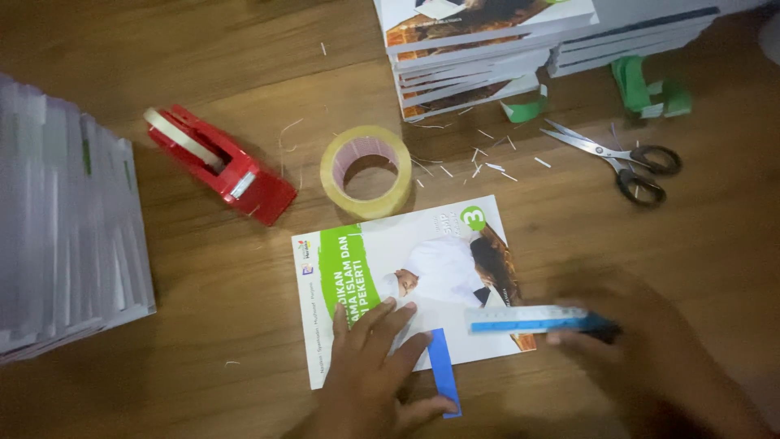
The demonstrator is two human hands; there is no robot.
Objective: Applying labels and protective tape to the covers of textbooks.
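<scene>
The wooden table (203,65) was brown and grained, flecked with small white paper scraps. On its left edge lay a fanned stack of pale sheets (65,236); at the top stood a stack of books (487,57) with glossy covers. A thin rectangular booklet (406,280) lay flat near the centre, its cover white with a green band on the left side, its long axis running roughly left to right. The left hand (370,366) pressed flat on its lower edge, fingers spread, beside a blue strip (444,370) standing nearly upright in the view. The blurred right hand (642,341) pinched a clear and blue ruler (528,319) lying horizontally over the cover's right corner. A red tape dispenser (219,162), a round tan tape roll (366,171) and steel scissors (617,158) lay above.
</scene>
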